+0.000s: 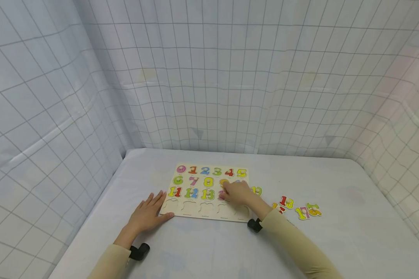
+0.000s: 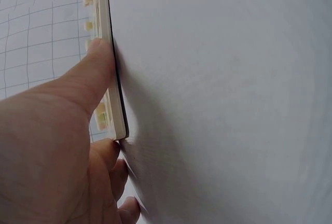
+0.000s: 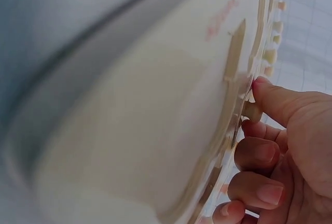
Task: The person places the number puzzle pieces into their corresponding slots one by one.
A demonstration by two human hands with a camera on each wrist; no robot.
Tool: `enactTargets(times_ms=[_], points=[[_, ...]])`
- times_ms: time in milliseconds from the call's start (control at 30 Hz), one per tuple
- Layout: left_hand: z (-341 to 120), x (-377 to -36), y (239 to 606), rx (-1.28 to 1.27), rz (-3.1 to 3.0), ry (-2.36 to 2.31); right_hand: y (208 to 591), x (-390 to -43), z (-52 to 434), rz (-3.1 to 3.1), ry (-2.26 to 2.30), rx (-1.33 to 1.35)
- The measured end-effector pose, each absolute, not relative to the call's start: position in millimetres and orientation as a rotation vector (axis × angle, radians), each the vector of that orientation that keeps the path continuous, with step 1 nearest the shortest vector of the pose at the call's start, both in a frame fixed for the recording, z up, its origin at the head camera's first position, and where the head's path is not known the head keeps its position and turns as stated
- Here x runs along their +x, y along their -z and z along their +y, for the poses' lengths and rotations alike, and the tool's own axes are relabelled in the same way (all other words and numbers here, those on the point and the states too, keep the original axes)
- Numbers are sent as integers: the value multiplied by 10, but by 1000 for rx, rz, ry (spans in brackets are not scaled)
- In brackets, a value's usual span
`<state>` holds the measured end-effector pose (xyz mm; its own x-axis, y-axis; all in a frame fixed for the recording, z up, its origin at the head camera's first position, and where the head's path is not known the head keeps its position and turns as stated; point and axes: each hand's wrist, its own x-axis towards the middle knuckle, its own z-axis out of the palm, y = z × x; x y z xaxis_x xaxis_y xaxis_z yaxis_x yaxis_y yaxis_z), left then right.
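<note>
A wooden number puzzle board lies on the white table, with colourful knobbed number pieces in its upper rows and bare recesses along the front row. My left hand rests at the board's near left corner, fingers straight on the table and thumb over the board's edge. Over the right part of the third row, my right hand pinches the knob of a pinkish puzzle piece between thumb and index finger. The hand covers much of that piece, so its number is hidden.
Loose number pieces lie right of the board: a 19 by its edge, a red-and-yellow piece, a 17 and a 16. Another loose piece is partly behind the right forearm. Gridded white curtains surround the table.
</note>
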<state>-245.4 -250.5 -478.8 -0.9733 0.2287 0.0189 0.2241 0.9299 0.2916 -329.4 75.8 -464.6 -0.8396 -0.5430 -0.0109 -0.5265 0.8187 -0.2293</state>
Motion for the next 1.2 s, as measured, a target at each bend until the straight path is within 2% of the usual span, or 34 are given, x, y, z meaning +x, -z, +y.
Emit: enactTargets(times_ms=[567, 900, 1200], points=[[-2511, -2464, 4819, 361, 3073, -475, 4689, -3274, 873, 2888, 430, -791], [-2514, -2483, 4815, 350, 3063, -461, 4550, -3135, 1551, 2933, 584, -608], [-2514, -2476, 4814, 355, 3062, -463, 4651, -2942, 2093, 2952, 482, -455]])
